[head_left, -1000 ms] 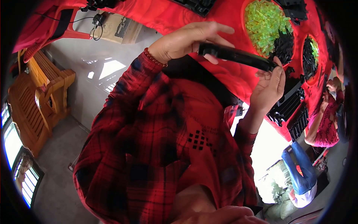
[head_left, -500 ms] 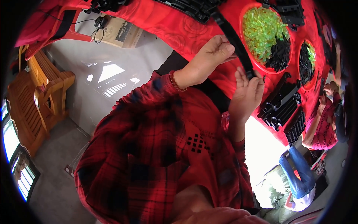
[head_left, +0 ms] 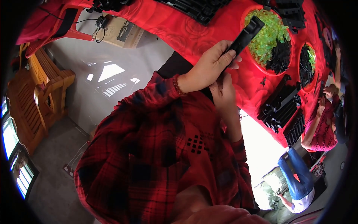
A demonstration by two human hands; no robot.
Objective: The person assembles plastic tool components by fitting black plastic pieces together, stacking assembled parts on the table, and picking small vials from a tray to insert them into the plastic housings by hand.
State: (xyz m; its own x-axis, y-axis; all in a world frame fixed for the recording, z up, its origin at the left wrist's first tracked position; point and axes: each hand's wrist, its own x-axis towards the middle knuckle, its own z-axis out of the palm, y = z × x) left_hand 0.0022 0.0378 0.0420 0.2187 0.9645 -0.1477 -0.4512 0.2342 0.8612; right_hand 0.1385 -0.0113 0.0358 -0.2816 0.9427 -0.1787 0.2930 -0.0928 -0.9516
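Note:
A long black plastic bar [head_left: 244, 37] with a hollow, squared far end slants up and to the right in front of me. My left hand [head_left: 209, 63], with a beaded bracelet at the wrist, is closed around its lower half, thumb on top. Just below, my right hand [head_left: 225, 95] has its fingers bent together at the bar's near end; its fingertips are partly hidden by the left hand. Behind the bar's far end is a red basin [head_left: 257, 70] of small yellow-green translucent pieces [head_left: 261, 48] and thin black pieces [head_left: 280, 56].
A red patterned cloth [head_left: 190, 30] covers the table. Black plastic parts lie in stacks [head_left: 281, 106] at the right and along the far edge [head_left: 197, 9]. A second, smaller basin [head_left: 308, 87] holds similar pieces. Other people sit at the right; a wooden bench [head_left: 37, 97] stands left.
The bar has swung round, its far end now pointing up-right over the basin. My right hand has moved down and left, close beneath my left hand, which has closed around the bar.

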